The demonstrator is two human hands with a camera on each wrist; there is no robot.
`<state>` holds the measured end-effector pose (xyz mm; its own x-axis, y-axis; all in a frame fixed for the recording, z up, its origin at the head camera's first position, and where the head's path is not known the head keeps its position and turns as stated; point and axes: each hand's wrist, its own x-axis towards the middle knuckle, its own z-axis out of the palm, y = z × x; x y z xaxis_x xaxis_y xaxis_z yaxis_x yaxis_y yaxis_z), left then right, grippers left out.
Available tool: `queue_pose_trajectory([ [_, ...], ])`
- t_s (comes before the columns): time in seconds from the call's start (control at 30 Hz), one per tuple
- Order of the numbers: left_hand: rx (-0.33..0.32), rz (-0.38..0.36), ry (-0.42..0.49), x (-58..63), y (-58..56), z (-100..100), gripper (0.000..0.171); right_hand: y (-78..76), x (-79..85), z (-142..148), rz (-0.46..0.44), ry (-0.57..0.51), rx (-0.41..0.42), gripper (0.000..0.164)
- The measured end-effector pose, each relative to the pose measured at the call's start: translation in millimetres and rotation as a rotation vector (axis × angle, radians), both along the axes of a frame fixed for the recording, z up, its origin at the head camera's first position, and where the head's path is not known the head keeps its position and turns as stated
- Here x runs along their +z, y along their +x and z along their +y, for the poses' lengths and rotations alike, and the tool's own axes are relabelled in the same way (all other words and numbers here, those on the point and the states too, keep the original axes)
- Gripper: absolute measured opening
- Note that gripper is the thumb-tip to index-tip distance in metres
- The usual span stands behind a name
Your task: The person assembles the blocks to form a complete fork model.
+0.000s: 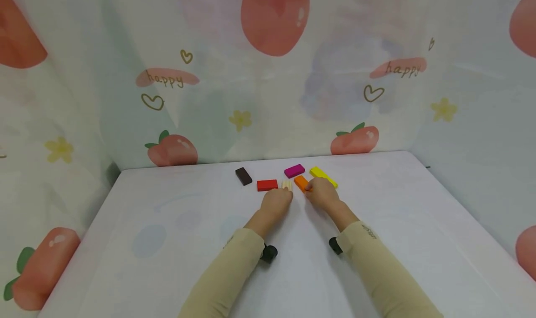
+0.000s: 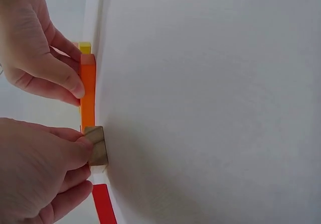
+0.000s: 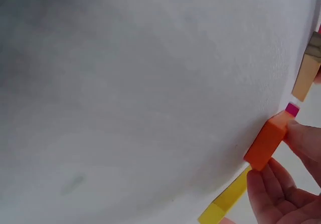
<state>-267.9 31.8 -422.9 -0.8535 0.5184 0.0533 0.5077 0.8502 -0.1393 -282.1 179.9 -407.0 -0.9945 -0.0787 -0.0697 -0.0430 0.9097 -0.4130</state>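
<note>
My left hand [image 1: 277, 203] pinches a plain wooden block [image 2: 96, 146] between thumb and fingers, low over the white table. Its pale top [image 1: 286, 184] shows just past the knuckles in the head view. To the right, the right hand [image 1: 323, 194] grips an orange block [image 3: 270, 139], thumb on one side and fingertips at its end. A red block [image 1: 267, 185] lies just left of the left hand. Behind the right hand is a yellow block [image 1: 321, 175], partly hidden by it. Farther back, beyond the orange block, a magenta block [image 1: 294, 171] rests on the table.
At the back left lies a dark brown block [image 1: 244, 176], tilted. The white tabletop [image 1: 188, 253] ends at a printed fabric backdrop [image 1: 268, 90] close behind the blocks. Similar fabric hangs at both sides. A black wrist device [image 1: 269, 253] sits under the left sleeve.
</note>
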Motion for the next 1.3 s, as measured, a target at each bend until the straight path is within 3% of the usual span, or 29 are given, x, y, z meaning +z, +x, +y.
queue_pose_trajectory([
  [0.4, 0.016, -0.06, 0.011, 1.7, 10.1, -4.1, 0.024, 6.2, 1.7, -3.4, -0.056, -0.06, -0.019, 0.025],
  [0.7, -0.043, 0.009, 0.019, 2.2, 21.7, -10.4, 0.014, 8.8, 3.2, -2.5, -0.081, -0.058, -0.009, 0.022],
  [1.3, -0.062, 0.033, 0.004, 5.4, 51.5, -11.4, 0.016, 15.7, 4.5, -0.5, -0.095, -0.033, 0.02, 0.024],
])
